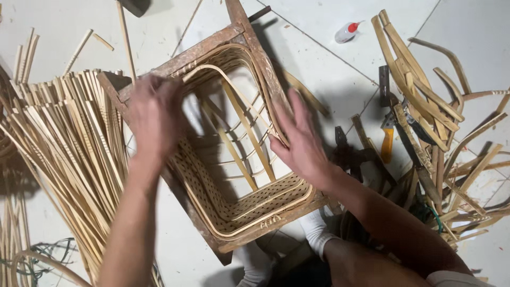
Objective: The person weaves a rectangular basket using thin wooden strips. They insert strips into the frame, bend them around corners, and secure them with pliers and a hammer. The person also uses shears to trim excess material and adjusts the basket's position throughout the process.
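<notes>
Woven basket seated inside a square wooden frame on the tiled floor; left hand laid over the near-left corner, fingers curled down on the rim strip, though whether pinching cannot be told; right hand spread flat, palm pressing the basket's right wall against the frame. Best kept so: steady outward push under the right palm, strip eased along the rim from the left grip; loose bamboo slats just left of that hand.
</notes>
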